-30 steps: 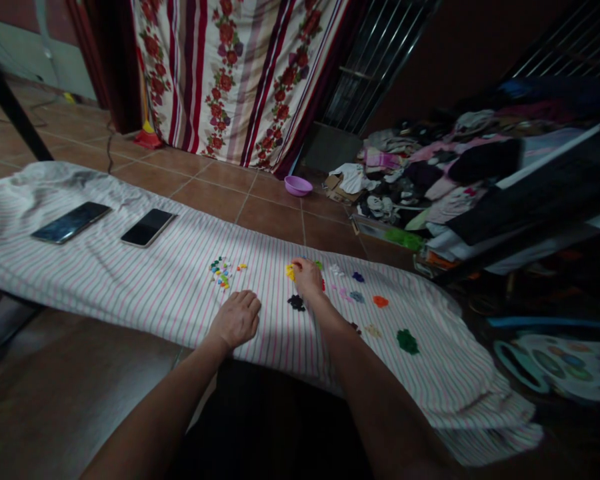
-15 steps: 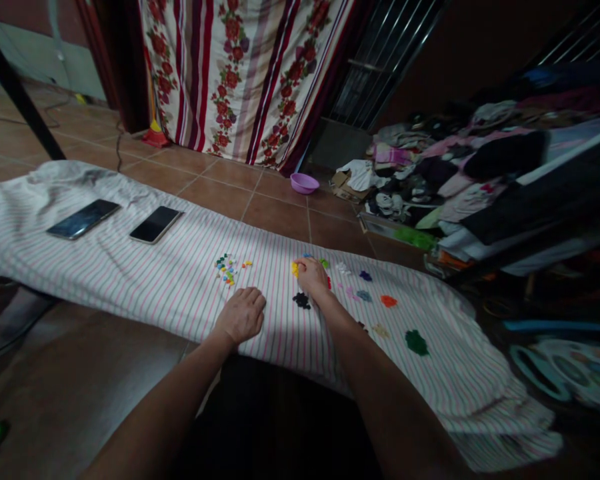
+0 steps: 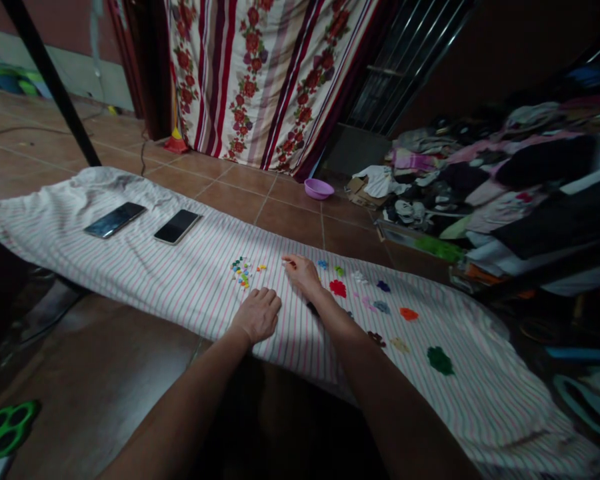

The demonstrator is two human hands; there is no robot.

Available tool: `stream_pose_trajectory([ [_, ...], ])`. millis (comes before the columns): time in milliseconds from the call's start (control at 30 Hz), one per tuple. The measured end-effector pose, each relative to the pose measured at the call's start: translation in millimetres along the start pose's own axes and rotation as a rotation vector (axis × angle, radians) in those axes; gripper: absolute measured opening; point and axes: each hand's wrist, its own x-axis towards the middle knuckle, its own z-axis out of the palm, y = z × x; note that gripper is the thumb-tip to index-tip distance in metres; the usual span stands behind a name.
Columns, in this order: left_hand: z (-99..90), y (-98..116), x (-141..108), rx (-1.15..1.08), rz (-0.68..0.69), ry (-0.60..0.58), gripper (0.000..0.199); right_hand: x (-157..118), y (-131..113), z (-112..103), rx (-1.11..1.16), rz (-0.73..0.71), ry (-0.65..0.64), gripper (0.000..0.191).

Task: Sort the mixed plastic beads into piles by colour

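Note:
My right hand (image 3: 304,276) hovers over the striped cloth (image 3: 195,283), thumb and fingertips pinched together; what they hold is too small to name. Just left of it are a few orange and yellow pieces (image 3: 261,268) and a small mixed-colour group of tiny pieces (image 3: 241,272). My left hand (image 3: 259,315) rests on the cloth below these, fingers curled under and their undersides hidden. Right of my right hand lie small piles sorted by colour, among them a red pile (image 3: 337,288), a blue pile (image 3: 323,265) and a lime green pile (image 3: 339,271). My right wrist mostly covers a black pile.
Further right are an orange pile (image 3: 409,313), a brown pile (image 3: 377,339) and a dark green pile (image 3: 440,360). Two phones (image 3: 116,220) (image 3: 177,227) lie on the cloth's left part. A purple basin (image 3: 319,189) and heaped clothes (image 3: 445,173) are beyond the cloth.
My right hand has moved left from the yellow pile towards the mixed-colour group, uncovering the red pile. My left hand stays on the cloth. The camera view has shifted a little left.

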Motion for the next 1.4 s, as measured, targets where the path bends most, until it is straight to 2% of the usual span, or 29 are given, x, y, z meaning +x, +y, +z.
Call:
stream_pose_trajectory([
  [267, 10.8, -1, -3, -0.063, 0.012, 0.028, 0.021, 22, -55, 32, -0.037, -0.107, -0.166, 0.029],
  [500, 19.1, -4, -3, -0.147, 0.011, 0.143, 0.027, 38, -86, 47, -0.154, -0.112, -0.229, 0.028],
  [733, 22.4, -4, -2, -0.211, 0.024, 0.238, 0.036, 43, -87, 61, -0.221, -0.048, -0.252, 0.029],
  [967, 18.9, -3, -1, -0.202, 0.010, 0.212, 0.033, 47, -86, 67, -0.226, -0.007, -0.220, 0.021],
  [1233, 24.2, -5, -2, -0.182, 0.039, 0.229, 0.027, 31, -82, 63, -0.091, 0.017, -0.093, 0.015],
  [1400, 18.2, -6, -4, -0.135, 0.050, 0.147, 0.024, 14, -71, 61, -0.013, 0.100, 0.007, 0.014],
])
